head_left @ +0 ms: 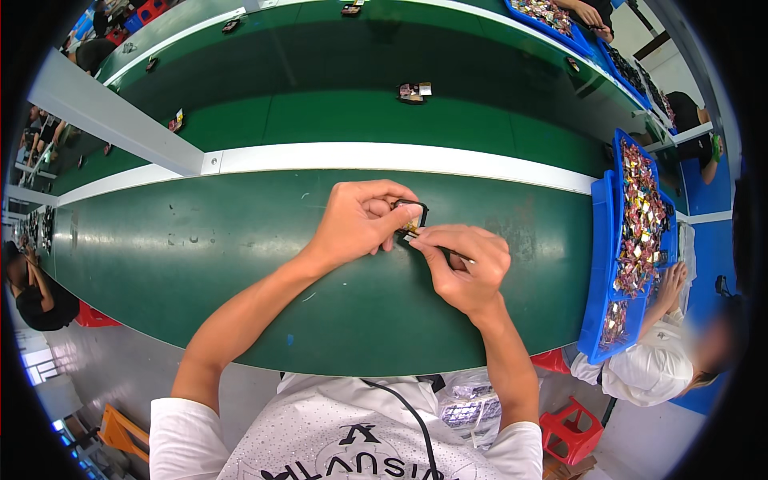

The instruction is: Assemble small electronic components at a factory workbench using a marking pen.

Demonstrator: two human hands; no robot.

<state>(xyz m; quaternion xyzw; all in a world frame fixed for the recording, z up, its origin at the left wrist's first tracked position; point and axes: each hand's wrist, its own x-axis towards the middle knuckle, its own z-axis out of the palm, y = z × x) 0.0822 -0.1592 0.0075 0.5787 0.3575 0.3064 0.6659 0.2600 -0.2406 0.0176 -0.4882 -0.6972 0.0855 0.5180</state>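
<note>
Over the middle of the green worktable [200, 240], my left hand [352, 224] is closed on a small black-framed part [425, 211]. The part's inside looks yellowish and is partly covered by my thumb. From the right, my right hand [476, 264] meets the lower edge of this part, thumb and forefinger pinched together. A thin dark stick-like tool [462, 257] pokes out between its fingers; its exact kind is hidden. The pinching fingertips are touching or very near a small pale piece at the part's lower edge.
Blue trays [600, 264] heaped with small colourful components [638, 216] stand on the right. Beyond a white rail [320, 155], a green conveyor belt [320, 120] carries scattered small parts [413, 93]. A slanted grey post [120, 112] rises at left. Co-workers sit on both sides; a red stool [572, 432] stands lower right.
</note>
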